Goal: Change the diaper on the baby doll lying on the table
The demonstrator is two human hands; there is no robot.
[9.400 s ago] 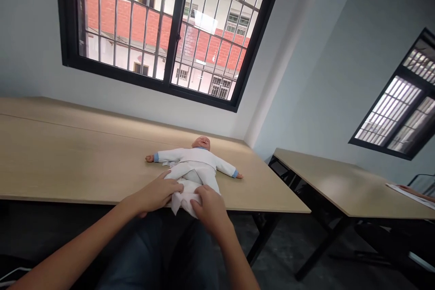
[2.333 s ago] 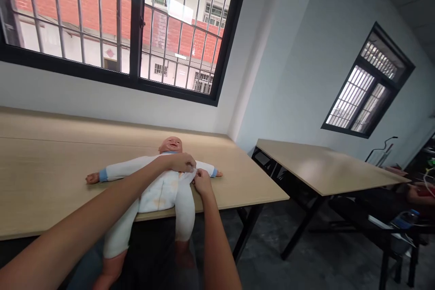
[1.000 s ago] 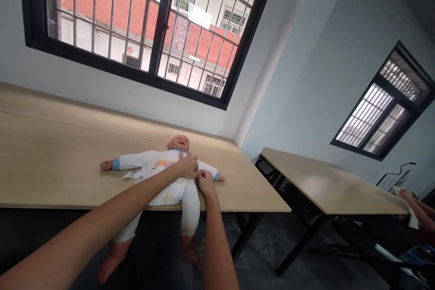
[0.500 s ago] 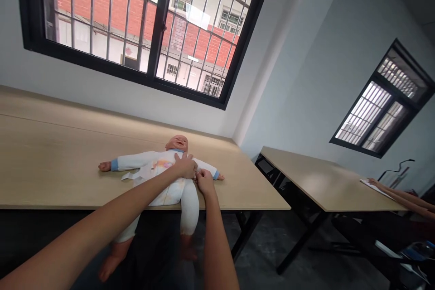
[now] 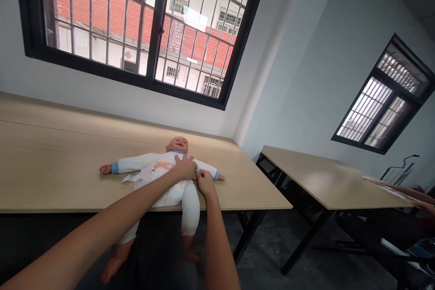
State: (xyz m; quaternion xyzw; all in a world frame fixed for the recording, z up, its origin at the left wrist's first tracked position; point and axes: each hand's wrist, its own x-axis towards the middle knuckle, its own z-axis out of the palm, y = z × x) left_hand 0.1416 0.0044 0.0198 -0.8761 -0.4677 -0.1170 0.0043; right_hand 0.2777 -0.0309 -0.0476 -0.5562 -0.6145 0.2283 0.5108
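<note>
Both hands have moved up from between the legs of the doll to its left hip since the earliest frame. There the right hand pinches narrowly at the diaper; the left hand half-spreads over the doll's front, its grip impossible to tell. Working that side edge seems the step in hand, calling next for steady fingertips. A loose flap lies at the doll's right side; behind the doll is a barred window.
</note>
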